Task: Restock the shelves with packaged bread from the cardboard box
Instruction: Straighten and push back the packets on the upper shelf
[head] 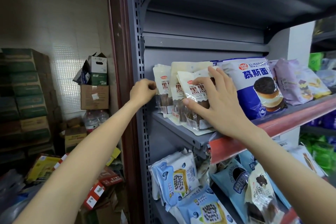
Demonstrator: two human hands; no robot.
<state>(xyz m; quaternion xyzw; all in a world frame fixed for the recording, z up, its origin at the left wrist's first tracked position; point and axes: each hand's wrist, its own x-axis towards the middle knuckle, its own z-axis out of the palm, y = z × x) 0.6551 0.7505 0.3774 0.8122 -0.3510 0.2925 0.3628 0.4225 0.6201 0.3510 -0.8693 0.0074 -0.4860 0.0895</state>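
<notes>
Several cream packs of dark bread (pixel 197 94) stand upright at the left end of the grey shelf (pixel 180 132). My right hand (pixel 218 100) grips the front pack, fingers across its top and thumb on its lower face. My left hand (pixel 143 92) pinches the left edge of the rearmost pack (pixel 161 89) by the shelf upright. No cardboard box with bread shows near my hands.
A big blue-and-white mousse bread bag (pixel 254 85) and purple packs (pixel 289 82) fill the shelf to the right. Blue bread bags (pixel 183 178) crowd the lower shelf. Left of the perforated upright (pixel 139 60), stacked cartons (pixel 25 96) and water bottles (pixel 94 120) fill a storeroom.
</notes>
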